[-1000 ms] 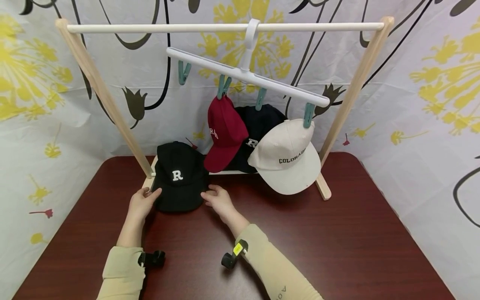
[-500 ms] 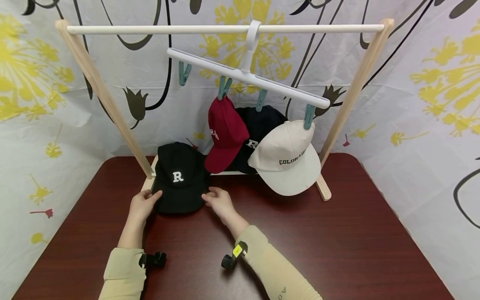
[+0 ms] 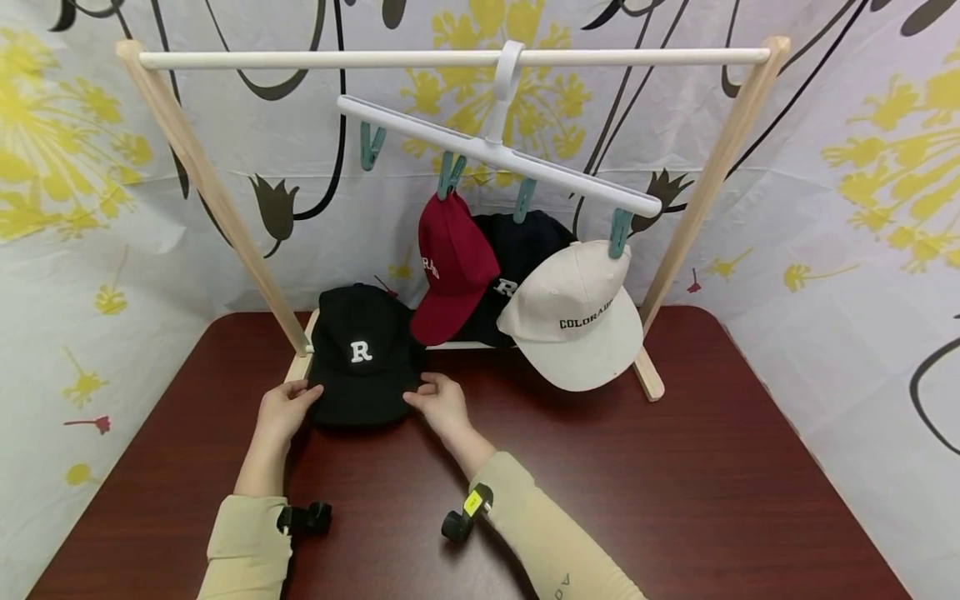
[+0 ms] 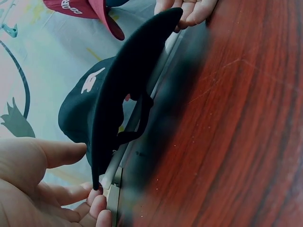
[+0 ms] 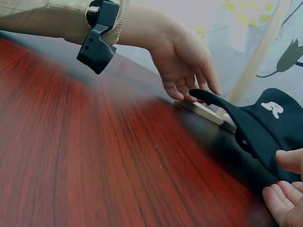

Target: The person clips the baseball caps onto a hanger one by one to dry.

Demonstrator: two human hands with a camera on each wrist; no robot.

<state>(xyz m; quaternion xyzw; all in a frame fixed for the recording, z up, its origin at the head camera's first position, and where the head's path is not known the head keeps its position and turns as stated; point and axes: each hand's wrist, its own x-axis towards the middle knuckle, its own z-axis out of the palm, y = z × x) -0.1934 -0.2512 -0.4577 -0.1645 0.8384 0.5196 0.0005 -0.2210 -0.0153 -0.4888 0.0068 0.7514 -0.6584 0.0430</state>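
A black baseball cap [image 3: 365, 375] with a white R faces me at the left foot of the rack. My left hand [image 3: 283, 408] pinches the left end of its brim, thumb on top and fingers below. At the brim's right end my right hand [image 3: 442, 408] pinches in the same way. In the left wrist view the black cap [image 4: 85, 109] is tilted, its brim held up off the table over a dark shadow, and its back strap shows underneath. The right wrist view has the left hand [image 5: 182, 61] across from the right hand [image 5: 291, 189] at the brim.
A white clip hanger [image 3: 495, 154] hangs slanted from the wooden rack [image 3: 315, 59]. Its clips hold a red cap [image 3: 453, 258], a dark cap [image 3: 517, 242] and a cream cap [image 3: 573, 321]. The leftmost clip [image 3: 371, 147] holds nothing. Below is a dark red table [image 3: 675, 467].
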